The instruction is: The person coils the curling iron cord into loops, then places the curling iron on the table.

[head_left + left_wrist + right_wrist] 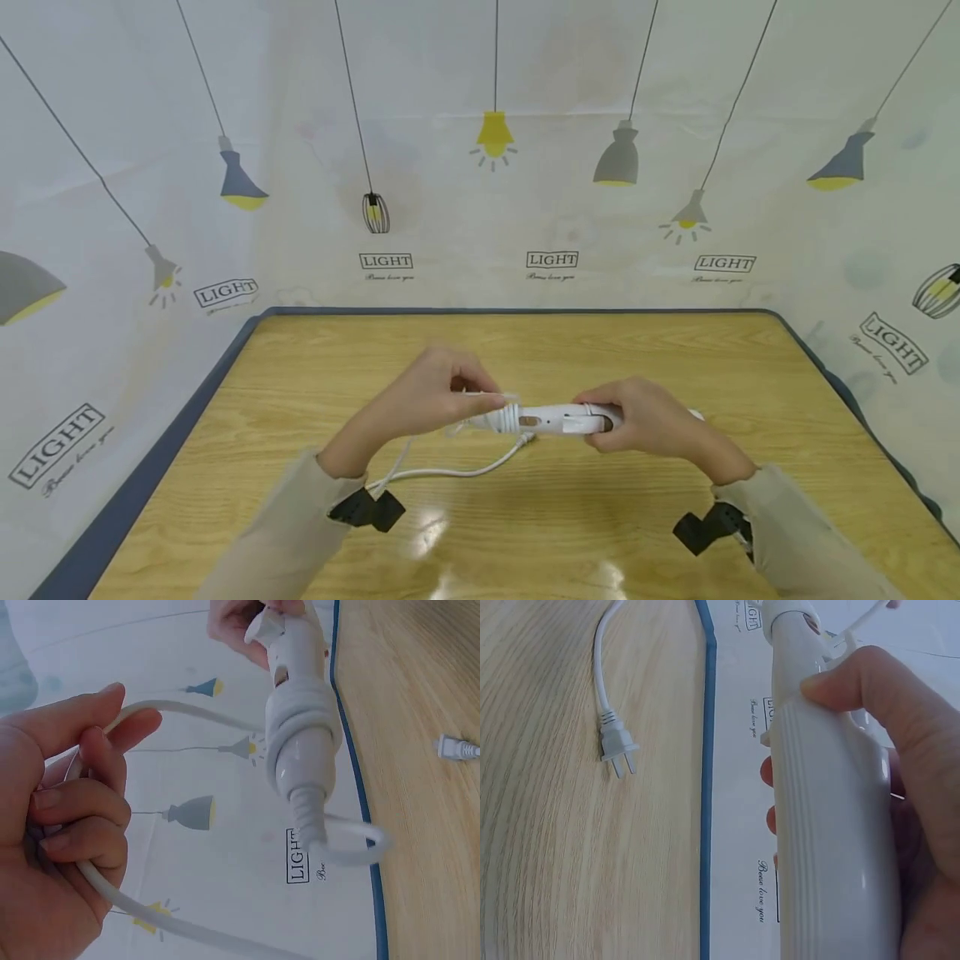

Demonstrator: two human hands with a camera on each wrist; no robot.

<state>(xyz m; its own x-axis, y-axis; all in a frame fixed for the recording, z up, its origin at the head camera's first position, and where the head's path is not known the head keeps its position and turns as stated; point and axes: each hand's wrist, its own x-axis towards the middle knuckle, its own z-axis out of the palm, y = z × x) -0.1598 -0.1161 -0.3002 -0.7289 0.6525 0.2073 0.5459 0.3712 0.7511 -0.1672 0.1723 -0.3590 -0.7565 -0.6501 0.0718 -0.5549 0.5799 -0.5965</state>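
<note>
My right hand (652, 417) grips a white curling iron (555, 419) by its thicker body, holding it roughly level above the table. In the right wrist view the thumb lies along the ridged white body (832, 825). The iron's white cord (172, 924) passes through the curled fingers of my left hand (71, 802), thumb and forefinger pinching it. Several turns of cord (304, 720) are wound round the handle end. From there a loose loop hangs by the strain relief. The two-pin plug (616, 741) lies on the table, below the iron.
The wooden table (637, 533) has a dark blue edge (517, 311). Pale sheeting printed with lamps (495, 133) stands behind it and along both sides. Black wrist cameras (367, 510) sit on both sleeves.
</note>
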